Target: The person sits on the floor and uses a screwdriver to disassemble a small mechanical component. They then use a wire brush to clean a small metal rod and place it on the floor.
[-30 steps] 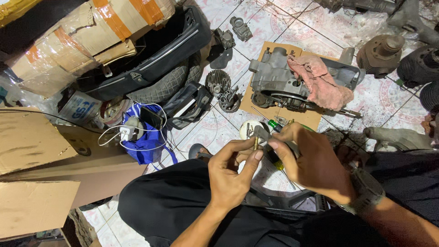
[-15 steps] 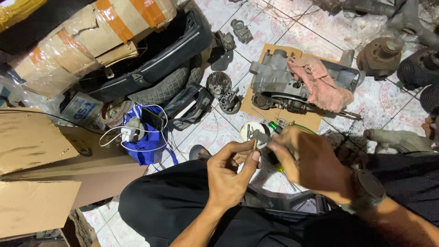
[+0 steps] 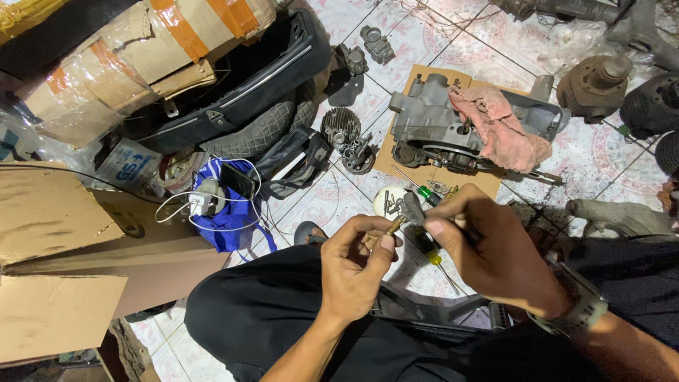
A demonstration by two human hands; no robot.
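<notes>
My left hand pinches a small brass part between thumb and fingertips, held over my lap. My right hand is closed around a thin tool whose grey tip meets the brass part. A screwdriver with a yellow and black handle lies on the tiled floor just below both hands. A small white dish with several bolts sits beyond the fingertips, beside a green-handled screwdriver.
A grey engine case under a pink rag rests on cardboard ahead. Left of it stand a tyre, a black bag, a blue bag with a charger, and cardboard boxes. Metal engine cylinders lie at upper right.
Both hands have shifted slightly right and lifted a little, and the right hand's tool tip has closed onto the brass part. Nothing on the floor moved.
</notes>
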